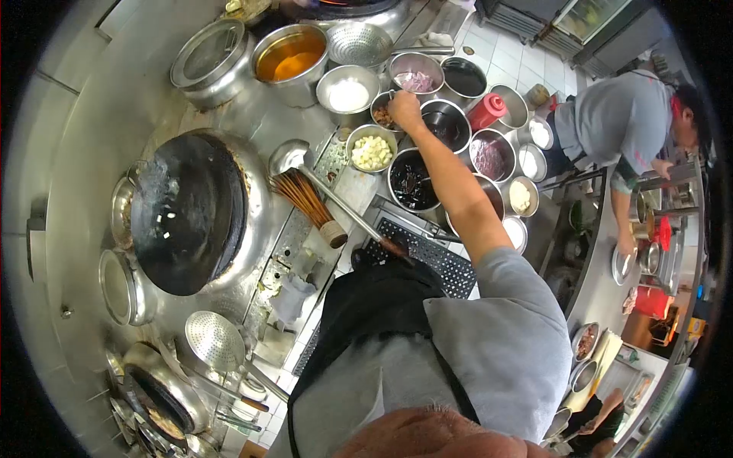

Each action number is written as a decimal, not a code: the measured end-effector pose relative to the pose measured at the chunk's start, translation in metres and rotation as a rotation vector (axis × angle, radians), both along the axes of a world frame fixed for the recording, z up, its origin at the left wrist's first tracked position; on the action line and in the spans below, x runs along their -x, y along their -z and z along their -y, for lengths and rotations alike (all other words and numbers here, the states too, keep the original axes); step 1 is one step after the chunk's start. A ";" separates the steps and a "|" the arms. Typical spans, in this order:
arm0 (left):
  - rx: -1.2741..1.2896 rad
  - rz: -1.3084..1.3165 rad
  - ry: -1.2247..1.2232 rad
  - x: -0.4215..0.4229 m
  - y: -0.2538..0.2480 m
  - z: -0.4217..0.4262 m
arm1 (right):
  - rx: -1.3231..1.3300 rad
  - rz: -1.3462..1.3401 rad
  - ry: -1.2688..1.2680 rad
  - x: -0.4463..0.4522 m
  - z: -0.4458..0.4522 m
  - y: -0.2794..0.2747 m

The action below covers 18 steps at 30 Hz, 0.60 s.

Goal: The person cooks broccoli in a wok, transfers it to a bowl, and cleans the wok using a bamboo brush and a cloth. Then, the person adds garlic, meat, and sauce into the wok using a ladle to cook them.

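My right hand (406, 111) is closed at the rim of a small metal pot (379, 97) holding brown bits (384, 117). What its fingers grip is hidden from above. Beside it stand a bowl of pale diced pieces (372, 153), a bowl of white powder (347, 95) and a bowl of chopped purple onion (414, 82). A steel ladle (289, 156) lies across the counter, its wooden handle end near my apron. A bamboo brush (305, 204) rests beneath the ladle. The black wok (187, 217) has a few small white pieces in it. My left hand is out of view.
A pot of orange liquid (294, 64) and a perforated strainer (359, 44) stand at the back. Dark sauce pots (413, 179) and a red squeeze bottle (486, 112) crowd the right. A second strainer (215, 341) lies lower left. A co-worker (622, 114) leans over another counter.
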<state>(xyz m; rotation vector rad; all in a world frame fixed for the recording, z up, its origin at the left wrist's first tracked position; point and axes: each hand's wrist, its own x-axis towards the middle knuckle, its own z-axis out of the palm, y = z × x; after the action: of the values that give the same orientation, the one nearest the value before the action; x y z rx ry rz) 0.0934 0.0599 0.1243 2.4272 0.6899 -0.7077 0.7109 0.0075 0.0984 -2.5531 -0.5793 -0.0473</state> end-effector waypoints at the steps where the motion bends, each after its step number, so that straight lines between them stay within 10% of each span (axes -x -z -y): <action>1: -0.035 0.015 -0.018 -0.006 0.007 -0.004 | -0.007 -0.032 0.012 -0.002 -0.002 0.001; 18: -0.314 0.142 -0.177 -0.038 0.070 -0.022 | 0.135 0.017 -0.026 0.013 0.045 -0.048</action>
<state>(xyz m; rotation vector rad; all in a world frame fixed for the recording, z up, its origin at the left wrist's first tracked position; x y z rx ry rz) 0.1313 0.0821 0.0543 2.6213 1.0067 -0.3745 0.6982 -0.0380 0.1468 -2.6773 -0.6425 -0.0217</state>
